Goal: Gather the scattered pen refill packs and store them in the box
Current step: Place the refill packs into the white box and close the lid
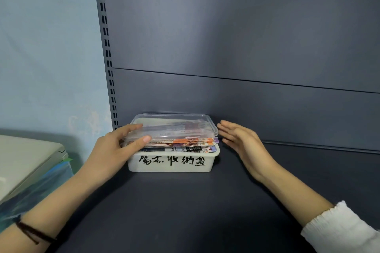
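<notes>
A white plastic box (pixel 170 165) with black handwriting on its front stands on the dark shelf, against the back panel. Pen refill packs (pixel 189 144) are stacked inside it and rise above its rim. A clear lid (pixel 174 126) rests on top of the stack, not pressed down onto the box. My left hand (pixel 117 148) grips the lid's left edge, thumb in front and fingers on top. My right hand (pixel 240 141) is flat and open just right of the box, fingertips close to the lid's right corner, holding nothing.
The dark shelf surface (pixel 185 211) stretches toward me in front of the box. A slotted upright (pixel 107 51) runs up the left of the grey back panel. A stack of folders or books (pixel 26 174) lies at the far left, beyond the shelf.
</notes>
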The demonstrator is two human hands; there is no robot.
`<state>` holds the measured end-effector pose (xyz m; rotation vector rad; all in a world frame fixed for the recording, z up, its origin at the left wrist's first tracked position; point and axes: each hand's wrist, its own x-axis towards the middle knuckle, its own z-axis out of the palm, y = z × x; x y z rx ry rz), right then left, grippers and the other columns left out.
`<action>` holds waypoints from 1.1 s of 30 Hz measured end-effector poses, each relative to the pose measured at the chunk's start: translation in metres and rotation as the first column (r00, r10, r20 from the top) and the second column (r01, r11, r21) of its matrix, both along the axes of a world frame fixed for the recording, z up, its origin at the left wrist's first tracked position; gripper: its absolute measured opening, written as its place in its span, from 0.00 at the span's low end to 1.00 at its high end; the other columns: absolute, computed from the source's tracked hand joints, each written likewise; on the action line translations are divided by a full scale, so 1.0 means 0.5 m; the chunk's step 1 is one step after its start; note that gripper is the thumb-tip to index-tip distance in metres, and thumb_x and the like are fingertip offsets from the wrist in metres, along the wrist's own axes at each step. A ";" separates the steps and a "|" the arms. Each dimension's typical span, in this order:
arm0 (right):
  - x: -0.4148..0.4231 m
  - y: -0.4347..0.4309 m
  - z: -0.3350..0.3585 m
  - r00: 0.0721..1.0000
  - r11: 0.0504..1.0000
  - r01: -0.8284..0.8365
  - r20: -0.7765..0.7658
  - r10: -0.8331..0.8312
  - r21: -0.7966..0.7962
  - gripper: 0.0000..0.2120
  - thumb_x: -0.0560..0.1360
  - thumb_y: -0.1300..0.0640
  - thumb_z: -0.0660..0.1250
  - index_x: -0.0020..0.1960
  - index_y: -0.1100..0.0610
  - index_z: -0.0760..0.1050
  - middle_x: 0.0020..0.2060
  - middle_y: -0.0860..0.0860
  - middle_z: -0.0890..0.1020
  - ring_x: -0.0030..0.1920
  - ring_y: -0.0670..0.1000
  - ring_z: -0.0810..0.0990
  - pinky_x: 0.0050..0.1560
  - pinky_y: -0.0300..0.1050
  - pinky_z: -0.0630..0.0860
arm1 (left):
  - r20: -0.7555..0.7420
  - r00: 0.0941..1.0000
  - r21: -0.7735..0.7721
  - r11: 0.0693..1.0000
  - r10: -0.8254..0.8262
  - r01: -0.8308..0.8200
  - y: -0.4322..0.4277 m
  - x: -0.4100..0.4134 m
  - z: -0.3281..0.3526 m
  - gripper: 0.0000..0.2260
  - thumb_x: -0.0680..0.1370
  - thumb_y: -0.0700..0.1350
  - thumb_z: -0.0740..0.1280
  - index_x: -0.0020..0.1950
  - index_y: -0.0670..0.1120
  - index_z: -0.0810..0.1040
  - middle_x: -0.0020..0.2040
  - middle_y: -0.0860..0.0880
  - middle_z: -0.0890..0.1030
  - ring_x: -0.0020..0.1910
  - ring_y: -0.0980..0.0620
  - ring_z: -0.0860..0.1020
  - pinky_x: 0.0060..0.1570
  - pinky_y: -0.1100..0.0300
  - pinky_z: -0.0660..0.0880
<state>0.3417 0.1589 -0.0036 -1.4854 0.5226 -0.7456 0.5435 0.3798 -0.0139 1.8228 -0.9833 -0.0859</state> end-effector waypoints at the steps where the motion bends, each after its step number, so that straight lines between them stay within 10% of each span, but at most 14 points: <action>1: 0.002 0.001 -0.002 1.000 1.000 -0.005 -0.011 0.005 0.024 0.16 0.79 0.64 0.58 0.64 0.56 0.76 0.61 0.50 0.80 0.62 0.49 0.78 0.68 0.48 0.70 | 0.006 1.000 0.004 1.000 0.004 -0.004 0.001 -0.003 0.002 0.24 0.61 0.75 0.65 0.54 0.67 0.74 0.50 0.54 0.80 0.44 0.60 0.75 0.46 0.70 0.68; 8: -0.005 0.036 -0.010 0.998 0.999 -0.037 -0.059 0.036 -0.007 0.10 0.76 0.62 0.67 0.56 0.59 0.82 0.50 0.52 0.86 0.55 0.51 0.83 0.59 0.45 0.76 | 0.011 1.000 0.019 1.000 0.016 -0.016 0.011 -0.008 0.012 0.37 0.49 0.81 0.63 0.53 0.65 0.80 0.57 0.58 0.82 0.45 0.66 0.78 0.46 0.69 0.70; 18: 0.002 0.025 -0.002 0.998 0.995 0.067 -0.025 -0.066 0.068 0.10 0.79 0.60 0.62 0.59 0.57 0.75 0.37 0.51 0.83 0.41 0.50 0.80 0.44 0.45 0.76 | 0.046 0.999 0.105 0.994 0.000 -0.004 0.021 -0.021 0.035 0.28 0.53 0.63 0.74 0.53 0.59 0.83 0.64 0.52 0.78 0.62 0.60 0.75 0.58 0.66 0.68; 27: 0.058 0.005 0.018 0.973 0.975 -0.074 -0.231 0.024 -0.210 0.22 0.78 0.58 0.62 0.71 0.44 0.68 0.69 0.45 0.71 0.66 0.46 0.73 0.68 0.47 0.70 | -0.006 0.999 0.220 0.975 -0.039 0.039 0.019 0.000 0.038 0.33 0.49 0.73 0.72 0.50 0.60 0.80 0.50 0.60 0.83 0.49 0.56 0.81 0.56 0.53 0.76; 33: 0.071 0.011 0.009 0.947 0.951 -0.121 -0.320 0.025 -0.283 0.22 0.81 0.59 0.57 0.75 0.52 0.64 0.75 0.43 0.61 0.74 0.43 0.59 0.75 0.43 0.55 | -0.208 0.976 0.043 0.996 -0.071 0.082 -0.015 0.014 0.032 0.21 0.69 0.65 0.69 0.39 0.46 0.79 0.57 0.55 0.82 0.66 0.62 0.70 0.59 0.65 0.64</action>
